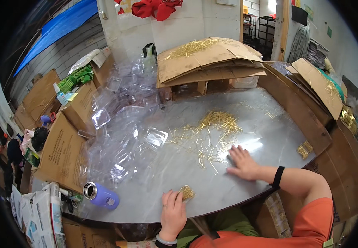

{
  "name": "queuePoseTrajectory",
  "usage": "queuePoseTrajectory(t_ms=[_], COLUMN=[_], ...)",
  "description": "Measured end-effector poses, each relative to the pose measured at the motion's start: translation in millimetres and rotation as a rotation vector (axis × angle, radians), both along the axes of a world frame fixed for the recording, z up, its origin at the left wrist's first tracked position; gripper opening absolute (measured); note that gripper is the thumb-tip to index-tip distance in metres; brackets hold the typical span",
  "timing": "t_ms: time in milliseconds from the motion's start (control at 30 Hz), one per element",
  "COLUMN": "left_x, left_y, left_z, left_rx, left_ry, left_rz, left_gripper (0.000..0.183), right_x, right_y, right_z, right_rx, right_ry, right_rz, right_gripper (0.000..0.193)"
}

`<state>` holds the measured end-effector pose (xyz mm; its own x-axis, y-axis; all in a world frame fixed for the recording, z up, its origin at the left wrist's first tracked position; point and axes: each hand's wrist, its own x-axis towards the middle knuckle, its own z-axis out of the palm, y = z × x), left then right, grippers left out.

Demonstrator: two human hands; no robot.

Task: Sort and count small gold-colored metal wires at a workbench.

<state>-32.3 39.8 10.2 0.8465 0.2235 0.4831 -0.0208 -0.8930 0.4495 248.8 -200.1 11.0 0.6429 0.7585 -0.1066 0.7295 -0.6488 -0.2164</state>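
Observation:
Near the table's front edge, my left hand (174,211) is closed against a small bundle of thin gold pieces (186,193). Its fingers are together, and the thumb is hidden. My right hand (244,164) lies open on the grey tabletop (166,204), palm down, with spread fingers and nothing visible in them. Just beyond its fingertips is a loose pile of thin gold sticks (219,122), with strays scattered toward me and to the left. At the right edge rests another small gold bundle (305,149).
Clear plastic boxes (117,144) are heaped across the table's left side. An uncapped purple bottle (104,196) stands near the front left. Bent cardboard sheets (208,66) form a raised cover at the back, with gold bits on top. Cardboard walls (296,111) edge the right side.

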Motion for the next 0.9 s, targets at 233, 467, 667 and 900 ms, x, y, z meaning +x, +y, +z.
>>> queuePoseTrajectory(t_ms=[233, 467, 667, 900], left_x=[-1.7, -1.3, -2.9, -2.9], left_y=[3.0, 2.1, 3.1, 2.8], left_z=[-3.2, -4.1, -4.3, -9.0], left_rx=[0.010, -0.007, -0.019, 0.020], left_ry=[-0.013, -0.039, -0.052, -0.049], left_rz=[-0.021, -0.025, -0.022, -0.031], left_gripper=[0.037, 0.038, 0.040, 0.043], right_x=[-19.9, -14.3, -58.3, -84.9], right_y=[65.9, 75.9, 51.1, 24.5], right_z=[21.0, -2.0, 1.8, 17.1], right_rx=[-0.061, 0.029, 0.112, 0.132], right_ry=[-0.203, -0.157, -0.153, -0.425], right_rz=[0.227, 0.182, 0.337, 0.290], right_gripper=[0.084, 0.075, 0.071, 0.068])
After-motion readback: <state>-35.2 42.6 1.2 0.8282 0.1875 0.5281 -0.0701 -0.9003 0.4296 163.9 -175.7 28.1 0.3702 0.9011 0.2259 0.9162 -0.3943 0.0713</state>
